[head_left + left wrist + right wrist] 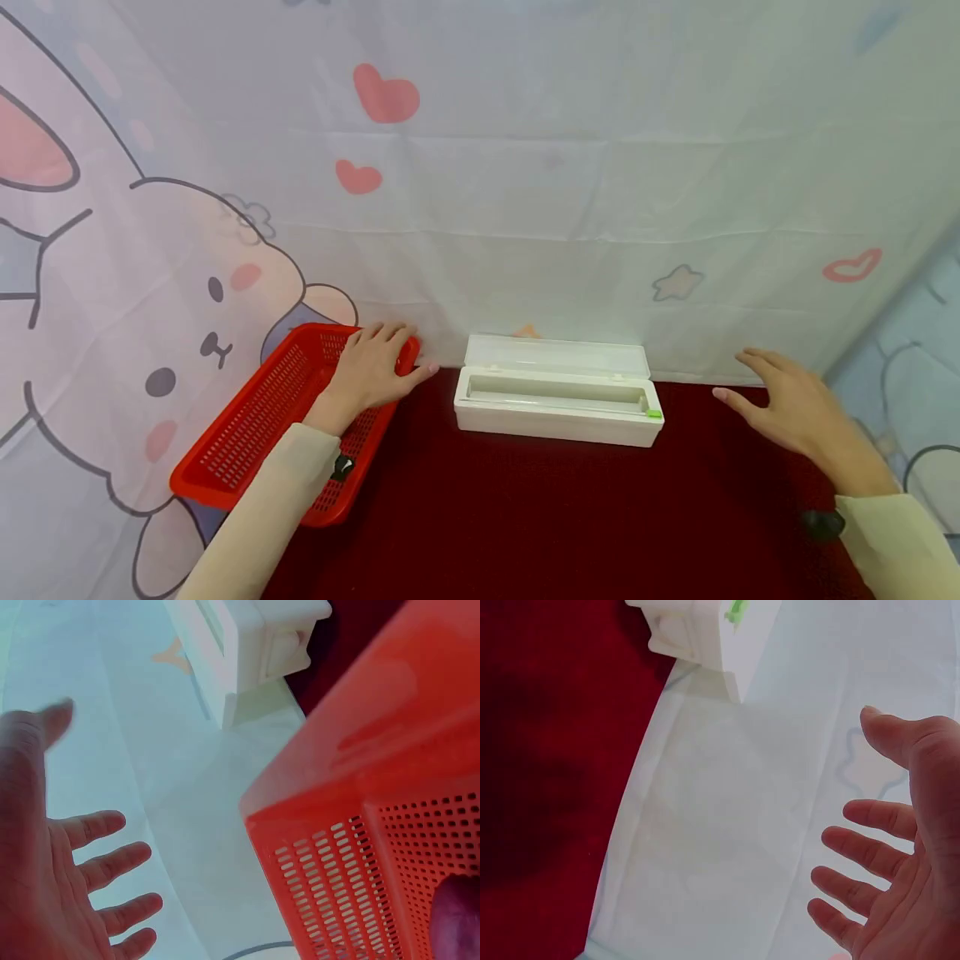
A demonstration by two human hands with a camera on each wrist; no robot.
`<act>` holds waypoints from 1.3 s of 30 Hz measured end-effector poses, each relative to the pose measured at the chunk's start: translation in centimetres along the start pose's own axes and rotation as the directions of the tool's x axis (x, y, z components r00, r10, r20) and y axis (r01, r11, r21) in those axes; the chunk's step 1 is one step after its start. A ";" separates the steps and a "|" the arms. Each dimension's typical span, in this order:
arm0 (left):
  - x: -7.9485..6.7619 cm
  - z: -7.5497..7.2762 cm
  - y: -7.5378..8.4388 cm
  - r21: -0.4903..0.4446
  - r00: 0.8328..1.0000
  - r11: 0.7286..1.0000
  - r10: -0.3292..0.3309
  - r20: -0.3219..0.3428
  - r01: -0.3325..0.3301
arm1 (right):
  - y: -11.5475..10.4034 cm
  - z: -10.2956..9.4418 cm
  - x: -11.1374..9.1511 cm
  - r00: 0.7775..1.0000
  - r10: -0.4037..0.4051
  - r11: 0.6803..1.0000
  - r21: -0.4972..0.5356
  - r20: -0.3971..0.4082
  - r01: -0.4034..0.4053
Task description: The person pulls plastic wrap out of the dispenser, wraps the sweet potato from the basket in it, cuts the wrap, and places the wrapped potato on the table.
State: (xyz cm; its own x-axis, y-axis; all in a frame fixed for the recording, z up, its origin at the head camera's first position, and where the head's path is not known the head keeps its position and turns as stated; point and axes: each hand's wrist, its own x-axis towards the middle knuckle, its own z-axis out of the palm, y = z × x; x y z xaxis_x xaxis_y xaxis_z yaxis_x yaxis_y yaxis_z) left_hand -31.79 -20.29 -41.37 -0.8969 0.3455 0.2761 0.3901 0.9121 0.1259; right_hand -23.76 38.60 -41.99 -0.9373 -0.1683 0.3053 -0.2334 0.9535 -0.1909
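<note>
A long white box (558, 423), like a cling-film dispenser, stands at the back of the dark red table. Its clear-panelled lid (557, 357) is raised, and a small green slider (654, 413) sits at the right end of its front rim. My left hand (369, 371), fingers spread and straight, hovers over the far end of a red plastic basket (225, 496), left of the box. To the right of the box, my right hand (798, 408) is held in the air with relaxed fingers and nothing in it. A rounded purplish thing (456, 922) shows inside the basket in the left wrist view.
Behind the table hangs a pale cloth (510, 192) printed with hearts, a star and a large rabbit. The dark red tabletop (555, 517) extends in front of the box. The basket stands at an angle along the table's left side.
</note>
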 end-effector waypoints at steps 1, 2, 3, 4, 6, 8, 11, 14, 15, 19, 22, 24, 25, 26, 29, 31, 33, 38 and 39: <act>0.0 0.0 0.1 0.000 1.000 1.000 0.007 -0.005 -0.007 | -0.2 0.0 -0.1 1.000 0.000 1.000 0.005 -0.006 0.000; -0.1 0.0 0.3 -0.001 1.000 1.000 0.011 -0.010 -0.011 | -0.3 0.0 -0.2 1.000 -0.002 1.000 0.012 -0.016 0.002; -0.1 0.0 0.4 -0.003 1.000 1.000 0.014 -0.014 -0.014 | -0.4 0.0 -0.2 1.000 -0.006 1.000 0.016 -0.025 0.007; -0.2 0.1 0.6 -0.005 1.000 1.000 0.017 -0.018 -0.017 | -0.6 0.0 -0.3 0.999 -0.008 1.000 0.020 -0.035 0.009; -0.3 0.1 0.8 -0.013 1.000 1.000 0.019 -0.022 -0.019 | -0.8 0.1 -0.5 0.998 -0.012 0.999 0.031 -0.055 0.014; -0.4 0.2 1.0 -0.009 0.999 1.000 0.025 -0.023 -0.025 | -1.1 0.2 -0.7 0.997 -0.019 0.999 0.041 -0.073 0.022; -0.4 0.6 1.1 -0.004 0.999 0.999 0.042 -0.016 -0.042 | -1.3 0.4 -0.9 0.995 -0.021 0.998 0.058 -0.094 0.027; -0.6 0.8 1.2 -0.010 0.998 0.998 0.055 -0.006 -0.055 | -1.5 0.9 -1.1 0.994 -0.025 0.996 0.077 -0.107 0.033; -0.7 0.9 1.3 -0.016 0.998 0.998 0.058 -0.007 -0.058 | -1.5 1.1 -1.2 0.993 -0.027 0.996 0.081 -0.112 0.036; -1.0 0.9 1.6 -0.050 0.998 0.997 0.061 -0.015 -0.061 | -1.6 1.8 -1.6 0.991 -0.032 0.994 0.104 -0.128 0.046; -1.2 0.9 2.0 -0.067 0.997 0.995 0.074 -0.031 -0.076 | -1.8 2.1 -2.0 0.990 -0.035 0.992 0.114 -0.137 0.051; -1.2 1.0 2.2 -0.072 0.996 0.994 0.085 -0.039 -0.088 | -1.9 2.3 -2.2 0.990 -0.036 0.992 0.118 -0.136 0.052; -1.2 1.0 2.2 -0.072 0.995 0.993 0.091 -0.042 -0.094 | -1.9 2.4 -2.2 0.990 -0.037 0.991 0.119 -0.134 0.053; -1.2 1.1 2.3 -0.069 0.994 0.993 0.097 -0.049 -0.100 | -2.0 2.6 -2.3 0.990 -0.039 0.991 0.122 -0.133 0.055; -1.3 1.3 2.6 -0.066 0.992 0.992 0.107 -0.061 -0.111 | -2.1 2.9 -2.5 0.990 -0.043 0.989 0.132 -0.131 0.061; -1.4 1.4 2.7 -0.064 0.991 0.991 0.114 -0.073 -0.119 | -2.3 3.0 -2.6 0.989 -0.048 0.988 0.140 -0.139 0.067; -1.5 1.4 2.9 -0.070 0.991 0.991 0.113 -0.074 -0.118 | -2.4 3.2 -2.7 0.986 -0.053 0.986 0.151 -0.155 0.076; -1.8 1.7 3.2 -0.089 0.994 0.991 0.094 -0.057 -0.099 | -2.7 3.6 -2.9 0.977 -0.064 0.978 0.183 -0.205 0.103; -1.9 1.7 3.3 -0.092 0.994 0.991 0.092 -0.054 -0.097 | -2.7 3.7 -3.0 0.975 -0.065 0.976 0.191 -0.211 0.107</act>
State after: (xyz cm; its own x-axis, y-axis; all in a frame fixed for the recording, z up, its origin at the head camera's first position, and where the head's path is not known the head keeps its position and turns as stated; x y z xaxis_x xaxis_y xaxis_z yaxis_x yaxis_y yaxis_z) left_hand -29.18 -17.55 -43.10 -0.8445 0.4156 0.3379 0.4926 0.8503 0.1854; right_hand -21.28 35.57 -45.85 -0.8440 -0.1736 0.5074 -0.3773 0.8646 -0.3318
